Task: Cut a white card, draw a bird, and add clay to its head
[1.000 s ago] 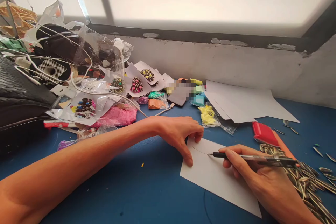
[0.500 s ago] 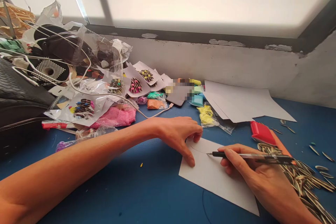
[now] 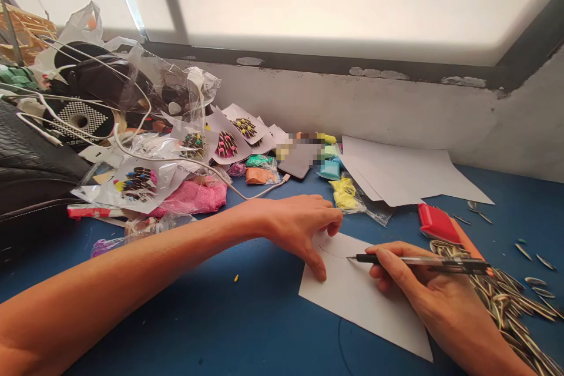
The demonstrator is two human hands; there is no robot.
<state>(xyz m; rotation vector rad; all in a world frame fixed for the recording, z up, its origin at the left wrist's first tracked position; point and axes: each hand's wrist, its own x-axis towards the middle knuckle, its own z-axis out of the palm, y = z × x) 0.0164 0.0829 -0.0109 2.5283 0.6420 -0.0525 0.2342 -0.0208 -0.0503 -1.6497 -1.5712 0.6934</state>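
Note:
A white sheet of paper (image 3: 365,305) lies slanted on the blue table. My left hand (image 3: 304,226) rests at its upper left corner, thumb on the paper and fingers curled but spread from the thumb; nothing shows in its grasp. Between the fingers of my right hand (image 3: 423,294) is a black pen (image 3: 409,259) with a clear barrel. Its tip meets the sheet at the end of a thin curved line that starts near my left fingers. The lower edge of my right hand covers part of the paper's right side.
Sunflower seeds (image 3: 506,299) are heaped on the right beside a red packet (image 3: 438,223). Larger white sheets (image 3: 396,173) lie behind. Bags of coloured clay (image 3: 347,194), a white cable (image 3: 220,176), seed-decorated papers (image 3: 227,144) and a black bag (image 3: 35,164) crowd the back and left.
The view has shifted very slightly. Both hands, the pen and the sheet keep nearly the same places, and the drawn line looks about the same.

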